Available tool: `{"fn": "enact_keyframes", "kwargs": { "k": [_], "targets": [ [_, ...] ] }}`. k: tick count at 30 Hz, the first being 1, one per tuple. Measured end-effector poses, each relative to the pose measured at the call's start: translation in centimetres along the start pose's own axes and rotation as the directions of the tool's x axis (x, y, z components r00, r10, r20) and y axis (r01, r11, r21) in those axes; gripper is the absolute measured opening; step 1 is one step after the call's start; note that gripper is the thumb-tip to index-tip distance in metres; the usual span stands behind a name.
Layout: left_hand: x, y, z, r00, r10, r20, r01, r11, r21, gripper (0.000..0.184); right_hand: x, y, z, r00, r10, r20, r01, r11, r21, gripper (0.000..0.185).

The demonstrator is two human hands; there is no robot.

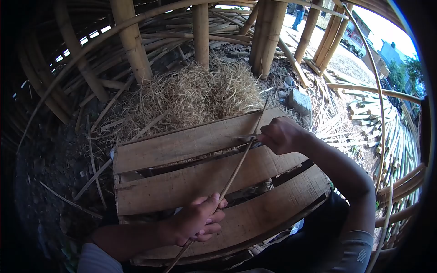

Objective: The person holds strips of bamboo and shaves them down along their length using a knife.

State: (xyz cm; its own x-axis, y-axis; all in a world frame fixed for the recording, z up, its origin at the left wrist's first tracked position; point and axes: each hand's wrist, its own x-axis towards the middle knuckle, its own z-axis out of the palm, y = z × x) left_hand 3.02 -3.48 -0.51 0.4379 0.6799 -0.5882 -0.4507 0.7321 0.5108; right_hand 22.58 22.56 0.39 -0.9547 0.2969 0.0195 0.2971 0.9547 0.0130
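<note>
A long thin bamboo strip (237, 169) slants across a bench of wooden planks (182, 191), its upper end near the far plank's edge. My left hand (198, 220) is wrapped round its lower part, palm partly up. To the right, my right hand (281, 135) is closed in a fist on a small knife, its handle mostly hidden. The thin blade (246, 137) points left and lies across the strip.
Behind the bench lies a heap of shavings (195, 93) between upright bamboo posts (200, 36). A grey block (300, 102) sits right of the heap. Bundled bamboo poles (396, 136) lie at the right. A person's legs (298, 18) show at the top.
</note>
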Motion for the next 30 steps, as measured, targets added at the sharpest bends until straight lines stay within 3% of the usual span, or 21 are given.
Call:
{"fn": "enact_keyframes", "kwargs": {
  "k": [1,3,4,5,9,11,12,15,17,19,21,25,26,29,30],
  "targets": [
    [-0.3,0.0,0.1,1.000,-0.011,-0.006,0.011,1.000,-0.003,0.031,0.3,0.8,0.3,1.000,0.000,0.000,0.000,1.000,0.008,0.046],
    [-0.4,-0.2,0.1,0.999,-0.038,-0.012,0.038,0.999,-0.016,0.031,0.7,4.6,1.5,0.926,0.366,-0.095,-0.376,0.915,-0.145,0.044],
    [-0.1,0.2,-0.1,1.000,-0.029,-0.004,0.028,1.000,-0.010,0.031,0.8,6.0,1.3,0.904,0.417,-0.096,-0.426,0.900,-0.098,0.043],
    [0.0,0.3,-0.1,1.000,-0.019,0.003,0.019,1.000,-0.004,0.032,0.2,6.3,1.9,0.902,0.421,-0.095,-0.430,0.898,-0.098,0.043],
    [-0.5,0.2,0.2,1.000,-0.020,0.022,0.021,1.000,-0.020,0.032,-0.5,2.0,0.2,0.995,0.021,-0.102,-0.022,1.000,-0.006,0.042],
    [-0.9,-0.1,0.3,0.999,-0.046,0.019,0.047,0.998,-0.044,0.033,-0.1,4.8,0.6,0.979,0.185,-0.085,-0.192,0.979,-0.070,0.045],
    [-0.9,-0.2,0.2,0.998,-0.053,0.020,0.054,0.997,-0.047,0.033,0.4,7.3,1.5,0.904,0.418,-0.088,-0.426,0.894,-0.136,0.050],
    [-0.2,0.3,0.1,1.000,-0.021,0.014,0.021,1.000,-0.007,0.033,0.1,7.0,2.5,0.916,0.367,-0.164,-0.392,0.903,-0.173,0.048],
    [-0.3,0.0,0.0,0.999,-0.022,0.041,0.022,1.000,-0.022,0.033,-0.3,4.0,1.6,0.985,0.096,-0.143,-0.097,0.995,-0.005,0.041],
    [-0.4,0.3,0.0,1.000,-0.010,0.029,0.010,1.000,-0.013,0.032,-0.3,4.0,1.0,0.984,0.141,-0.109,-0.146,0.989,-0.034,0.044],
    [-0.5,-0.1,0.3,1.000,-0.002,0.022,0.002,1.000,-0.001,0.032,0.0,8.4,3.1,0.877,0.473,-0.082,-0.480,0.866,-0.139,0.048],
    [-1.3,-1.3,1.3,1.000,-0.003,0.000,0.003,1.000,0.007,0.031,-0.9,5.7,1.4,0.847,0.528,-0.060,-0.531,0.836,-0.138,0.051],
    [-1.8,-1.7,1.5,1.000,-0.023,0.002,0.023,1.000,0.005,0.031,-1.3,5.0,1.9,0.882,0.465,-0.075,-0.471,0.867,-0.161,0.051],
    [-4.0,-2.5,1.8,0.998,0.069,-0.009,-0.068,0.996,0.065,0.030,-1.8,-1.8,-2.1,0.839,0.533,-0.104,-0.527,0.846,0.082,0.048],
    [-5.0,-2.7,2.0,0.997,0.071,-0.008,-0.070,0.995,0.075,0.030,-1.9,-2.7,-2.8,0.863,0.477,-0.164,-0.462,0.878,0.122,0.045]
  ]
}}
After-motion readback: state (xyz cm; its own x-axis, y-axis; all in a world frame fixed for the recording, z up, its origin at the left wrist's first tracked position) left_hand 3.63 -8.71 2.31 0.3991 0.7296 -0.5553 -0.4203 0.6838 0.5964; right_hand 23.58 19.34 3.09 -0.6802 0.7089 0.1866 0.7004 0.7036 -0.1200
